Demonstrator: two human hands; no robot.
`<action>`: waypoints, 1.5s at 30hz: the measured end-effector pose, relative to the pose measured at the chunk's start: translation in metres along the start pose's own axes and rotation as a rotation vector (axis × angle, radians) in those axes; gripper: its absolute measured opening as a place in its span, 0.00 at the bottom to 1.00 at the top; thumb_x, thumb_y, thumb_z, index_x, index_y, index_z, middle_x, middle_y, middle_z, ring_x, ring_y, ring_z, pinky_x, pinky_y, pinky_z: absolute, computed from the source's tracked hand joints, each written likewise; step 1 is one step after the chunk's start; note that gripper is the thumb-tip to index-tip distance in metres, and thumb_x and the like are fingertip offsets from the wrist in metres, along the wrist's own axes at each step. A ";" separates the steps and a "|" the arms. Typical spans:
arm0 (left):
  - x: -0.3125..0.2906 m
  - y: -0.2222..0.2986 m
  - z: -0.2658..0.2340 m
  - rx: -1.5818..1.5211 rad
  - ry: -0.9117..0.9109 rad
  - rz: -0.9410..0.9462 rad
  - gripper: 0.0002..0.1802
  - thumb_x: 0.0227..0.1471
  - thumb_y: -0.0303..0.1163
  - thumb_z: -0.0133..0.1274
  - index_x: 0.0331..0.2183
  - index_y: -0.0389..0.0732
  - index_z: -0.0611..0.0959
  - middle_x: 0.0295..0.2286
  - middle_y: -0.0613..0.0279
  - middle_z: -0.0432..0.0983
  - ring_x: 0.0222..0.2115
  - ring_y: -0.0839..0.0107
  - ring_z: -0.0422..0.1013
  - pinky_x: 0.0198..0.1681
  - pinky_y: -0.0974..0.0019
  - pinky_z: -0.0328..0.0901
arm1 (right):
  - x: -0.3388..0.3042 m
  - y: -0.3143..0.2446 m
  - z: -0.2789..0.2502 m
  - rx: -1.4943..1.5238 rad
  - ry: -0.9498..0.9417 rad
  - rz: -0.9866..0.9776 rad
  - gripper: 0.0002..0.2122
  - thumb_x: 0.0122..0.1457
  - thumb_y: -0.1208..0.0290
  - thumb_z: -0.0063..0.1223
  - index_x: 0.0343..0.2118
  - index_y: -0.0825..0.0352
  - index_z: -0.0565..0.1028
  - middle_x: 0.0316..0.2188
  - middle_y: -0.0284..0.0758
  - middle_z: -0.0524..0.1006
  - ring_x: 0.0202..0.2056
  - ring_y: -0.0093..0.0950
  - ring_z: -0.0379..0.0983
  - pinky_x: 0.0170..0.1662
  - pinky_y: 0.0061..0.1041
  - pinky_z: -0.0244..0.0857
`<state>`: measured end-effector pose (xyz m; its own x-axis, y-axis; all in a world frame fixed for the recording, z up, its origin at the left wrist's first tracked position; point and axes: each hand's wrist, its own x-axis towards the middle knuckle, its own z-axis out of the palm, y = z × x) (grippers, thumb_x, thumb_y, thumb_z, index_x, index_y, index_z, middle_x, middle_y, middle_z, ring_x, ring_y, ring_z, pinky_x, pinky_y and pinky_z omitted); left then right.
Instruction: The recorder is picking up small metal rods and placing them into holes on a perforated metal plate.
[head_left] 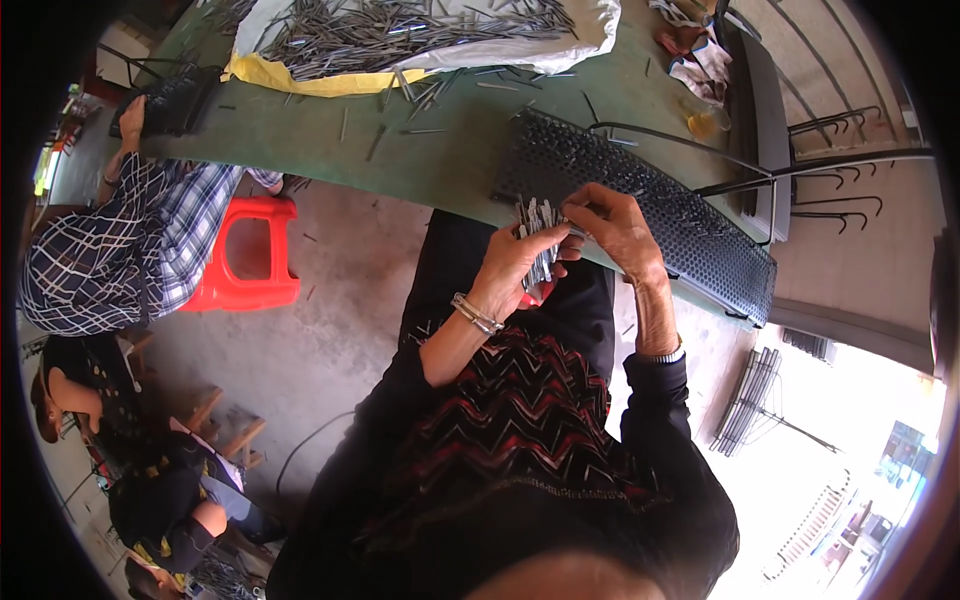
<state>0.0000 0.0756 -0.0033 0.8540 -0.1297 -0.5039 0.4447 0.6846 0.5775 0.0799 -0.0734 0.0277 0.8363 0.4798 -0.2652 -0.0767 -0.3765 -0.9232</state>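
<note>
My left hand is closed around a bundle of thin grey metal strips, their ends standing up past the fingers. Close against the bundle's right side, my right hand has thumb and fingers pinched together. Whatever lies in that pinch is hidden or too small to name. Just beyond both hands, a black perforated rack full of small holes lies slanting across the table's near edge. Farther off, a large heap of similar strips rests on a white and yellow sheet.
Loose strips lie scattered on the green table. A cup of yellowish liquid and gloves sit at the right. Black metal rods jut over the rack. At left, a person in plaid sits near a red stool.
</note>
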 end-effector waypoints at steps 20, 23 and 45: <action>-0.003 0.017 -0.007 0.083 0.074 0.103 0.12 0.51 0.33 0.57 0.36 0.34 0.81 0.29 0.58 0.81 0.27 0.71 0.77 0.24 0.72 0.68 | 0.018 -0.015 0.006 0.042 -0.072 0.065 0.09 0.56 0.71 0.55 0.32 0.73 0.74 0.24 0.33 0.75 0.27 0.19 0.70 0.33 0.19 0.64; -0.002 0.016 -0.008 0.091 0.099 0.113 0.12 0.52 0.32 0.57 0.35 0.34 0.81 0.28 0.57 0.81 0.26 0.71 0.77 0.22 0.73 0.68 | 0.019 -0.019 0.008 0.034 -0.070 0.049 0.09 0.56 0.71 0.55 0.31 0.73 0.74 0.24 0.33 0.75 0.27 0.19 0.70 0.32 0.19 0.64; -0.005 0.009 -0.013 0.124 0.149 0.192 0.13 0.51 0.30 0.56 0.38 0.33 0.79 0.31 0.55 0.81 0.28 0.67 0.79 0.20 0.73 0.69 | 0.019 -0.017 0.015 0.050 -0.102 0.043 0.08 0.56 0.74 0.53 0.32 0.75 0.74 0.23 0.37 0.77 0.25 0.22 0.74 0.31 0.20 0.67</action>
<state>-0.0043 0.0918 -0.0043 0.8806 0.1070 -0.4616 0.3163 0.5925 0.7408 0.0892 -0.0457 0.0343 0.7721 0.5434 -0.3294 -0.1402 -0.3599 -0.9224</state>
